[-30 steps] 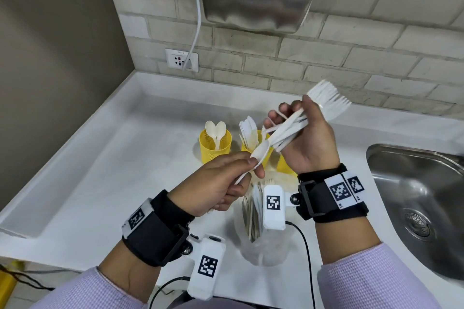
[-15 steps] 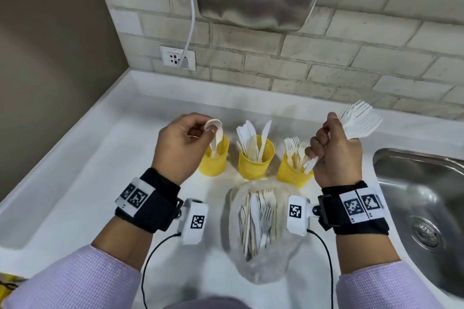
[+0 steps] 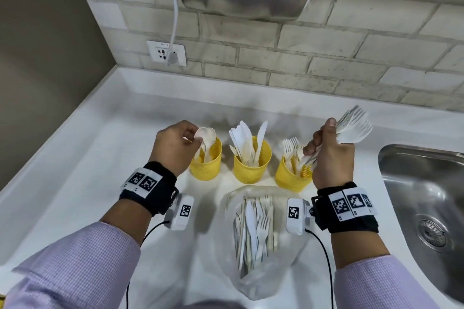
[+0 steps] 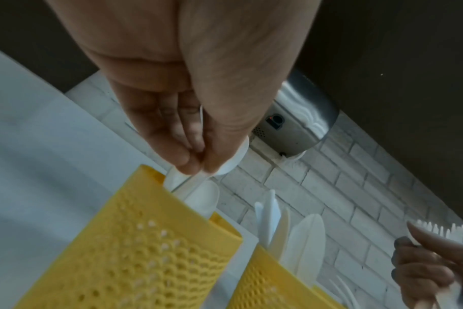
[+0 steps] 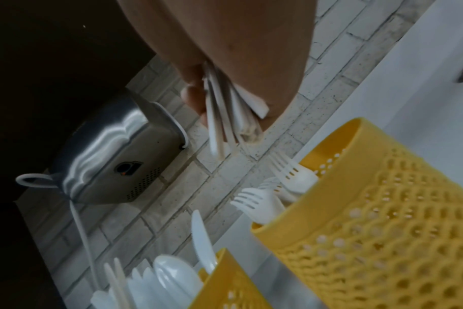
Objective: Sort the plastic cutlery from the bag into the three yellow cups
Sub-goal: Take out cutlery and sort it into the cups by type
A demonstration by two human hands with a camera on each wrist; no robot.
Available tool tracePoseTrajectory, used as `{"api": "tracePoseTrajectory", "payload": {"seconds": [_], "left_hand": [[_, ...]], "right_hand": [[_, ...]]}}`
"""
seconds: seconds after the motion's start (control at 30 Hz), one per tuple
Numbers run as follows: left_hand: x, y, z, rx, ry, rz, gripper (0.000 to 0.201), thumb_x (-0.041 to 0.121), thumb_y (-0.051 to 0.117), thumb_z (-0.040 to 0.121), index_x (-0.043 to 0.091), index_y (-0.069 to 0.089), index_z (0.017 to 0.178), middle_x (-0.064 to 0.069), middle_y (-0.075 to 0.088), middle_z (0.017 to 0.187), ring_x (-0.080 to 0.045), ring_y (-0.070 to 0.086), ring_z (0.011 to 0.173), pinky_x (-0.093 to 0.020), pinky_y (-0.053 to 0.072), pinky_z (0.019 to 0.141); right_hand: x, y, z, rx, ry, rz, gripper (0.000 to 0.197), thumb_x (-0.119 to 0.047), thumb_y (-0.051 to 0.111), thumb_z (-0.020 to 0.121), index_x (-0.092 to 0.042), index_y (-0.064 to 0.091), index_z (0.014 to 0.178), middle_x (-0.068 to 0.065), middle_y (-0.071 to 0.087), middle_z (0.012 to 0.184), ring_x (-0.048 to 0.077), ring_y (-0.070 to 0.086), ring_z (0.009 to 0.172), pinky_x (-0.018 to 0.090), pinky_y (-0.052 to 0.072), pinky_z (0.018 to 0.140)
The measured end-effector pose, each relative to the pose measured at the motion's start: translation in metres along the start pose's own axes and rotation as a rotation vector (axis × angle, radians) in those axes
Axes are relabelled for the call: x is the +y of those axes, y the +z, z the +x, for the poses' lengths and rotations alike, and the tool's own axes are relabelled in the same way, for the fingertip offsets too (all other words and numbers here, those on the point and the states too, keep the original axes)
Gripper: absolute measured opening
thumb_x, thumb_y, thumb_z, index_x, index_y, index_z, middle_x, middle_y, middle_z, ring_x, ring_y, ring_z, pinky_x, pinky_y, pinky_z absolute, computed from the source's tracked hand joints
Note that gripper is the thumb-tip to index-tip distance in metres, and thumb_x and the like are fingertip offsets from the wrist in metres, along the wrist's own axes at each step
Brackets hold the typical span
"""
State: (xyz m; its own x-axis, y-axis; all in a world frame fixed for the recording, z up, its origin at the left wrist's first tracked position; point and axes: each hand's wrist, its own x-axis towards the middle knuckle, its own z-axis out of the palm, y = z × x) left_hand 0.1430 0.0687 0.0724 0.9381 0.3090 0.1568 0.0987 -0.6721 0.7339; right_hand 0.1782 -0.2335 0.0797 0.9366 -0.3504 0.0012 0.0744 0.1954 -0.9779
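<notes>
Now left hand [image 3: 175, 144] pinches white plastic spoon [image 3: 204, 134] over left yellow perforated cup [image 3: 206, 160], lower-centre frame; right hand [image 3: 331, 155] clutches fanned white fork bundle [image 3: 354, 128]; loose forks could slip, scattering onto worktop [image 3: 82, 170].

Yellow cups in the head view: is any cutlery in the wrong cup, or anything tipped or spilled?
Nothing stands out. All three yellow perforated plastic cups stand upright: the left cup holds white plastic spoons, the middle cup knives, the right cup forks. Nothing is spilled.

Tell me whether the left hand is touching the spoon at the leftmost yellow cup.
Touching. The left wrist view shows the left hand pinching the spoon between thumb and fingertips above the leftmost yellow cup.
</notes>
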Motion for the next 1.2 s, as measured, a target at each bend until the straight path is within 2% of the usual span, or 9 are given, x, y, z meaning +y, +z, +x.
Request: {"api": "tracePoseTrajectory", "payload": {"seconds": [0.13,0.23,0.37,0.53,0.67,0.8,0.97,1.07,1.2], "left_hand": [[0.007,0.005,-0.005,0.145,0.118,0.068,0.034,0.028,0.08,0.08,0.023,0.066,0.111,0.001,0.05,0.111,-0.021,0.061,0.096,-0.044,0.053,0.093],[0.042,0.007,-0.021,0.23,0.323,-0.032,0.037,0.027,0.079,0.081,0.019,0.062,0.113,0.002,0.048,0.11,-0.012,0.055,0.096,-0.031,0.049,0.094],[0.097,0.02,-0.053,-0.196,0.3,-0.312,0.044,0.021,0.079,0.084,0.024,0.055,0.12,0.003,0.06,0.1,-0.014,0.063,0.082,-0.022,0.051,0.068],[0.11,0.047,-0.071,-0.61,-0.019,-0.421,0.068,0.017,0.077,0.084,0.021,0.044,0.142,0.005,0.063,0.114,-0.011,0.069,0.101,-0.036,0.057,0.094],[0.116,0.051,-0.071,-0.68,-0.066,-0.528,0.044,0.01,0.071,0.078,0.019,0.057,0.119,-0.003,0.073,0.091,-0.021,0.074,0.083,-0.042,0.061,0.085],[0.121,0.052,-0.07,-0.727,-0.02,-0.503,0.018,-0.001,0.056,0.089,0.016,0.056,0.084,0.008,0.059,0.06,-0.007,0.055,0.054,-0.03,0.046,0.058],[0.122,0.055,-0.075,-0.783,-0.203,-0.727,0.054,0.0,0.057,0.064,0.004,0.058,0.118,-0.003,0.055,0.077,-0.007,0.046,0.057,-0.02,0.036,0.053],[0.119,0.056,-0.075,-0.738,-0.453,-1.097,0.048,0.004,0.059,0.067,0.004,0.061,0.115,-0.014,0.054,0.088,-0.021,0.055,0.076,-0.028,0.053,0.067],[0.114,0.055,-0.07,-0.695,-0.708,-1.278,0.046,0.043,0.058,0.095,0.004,0.063,0.117,-0.011,0.068,0.085,-0.03,0.068,0.085,-0.047,0.049,0.107]], "right_hand": [[0.003,-0.003,0.004,0.003,-0.02,0.007,0.029,-0.039,0.056,0.103,-0.024,0.056,0.078,-0.002,0.05,0.065,0.021,0.049,0.053,0.038,0.043,0.061],[-0.003,0.001,-0.004,-0.016,-0.016,0.067,0.027,-0.034,0.058,0.104,-0.023,0.056,0.08,-0.001,0.048,0.064,0.02,0.047,0.051,0.035,0.044,0.059],[-0.021,0.024,-0.03,-0.13,0.021,0.181,0.035,-0.033,0.053,0.107,-0.015,0.058,0.078,0.005,0.055,0.064,0.023,0.054,0.053,0.035,0.049,0.058],[-0.04,0.037,-0.06,-0.186,-0.023,0.078,0.056,-0.039,0.041,0.109,0.004,0.071,0.091,0.011,0.078,0.091,0.035,0.073,0.097,0.04,0.057,0.091],[-0.032,0.038,-0.074,-0.211,-0.044,-0.034,0.051,-0.044,0.045,0.107,-0.006,0.076,0.096,0.006,0.079,0.104,0.022,0.073,0.104,0.041,0.055,0.093],[-0.03,0.031,-0.085,-0.307,0.056,-0.144,0.046,-0.045,0.045,0.107,-0.017,0.081,0.105,-0.002,0.079,0.106,0.014,0.071,0.072,0.032,0.054,0.056],[-0.028,0.022,-0.084,-0.318,0.048,-0.103,0.024,-0.028,0.06,0.1,-0.017,0.081,0.104,0.001,0.077,0.113,0.019,0.07,0.111,0.036,0.057,0.085],[-0.038,0.022,-0.085,-0.242,0.063,0.046,0.028,-0.02,0.054,0.102,-0.003,0.076,0.097,0.008,0.079,0.103,0.032,0.072,0.102,0.043,0.057,0.074],[-0.048,0.027,-0.086,-0.178,-0.042,0.166,0.038,-0.017,0.054,0.104,-0.023,0.063,0.067,0.007,0.064,0.067,0.028,0.063,0.068,0.044,0.05,0.068]]}}
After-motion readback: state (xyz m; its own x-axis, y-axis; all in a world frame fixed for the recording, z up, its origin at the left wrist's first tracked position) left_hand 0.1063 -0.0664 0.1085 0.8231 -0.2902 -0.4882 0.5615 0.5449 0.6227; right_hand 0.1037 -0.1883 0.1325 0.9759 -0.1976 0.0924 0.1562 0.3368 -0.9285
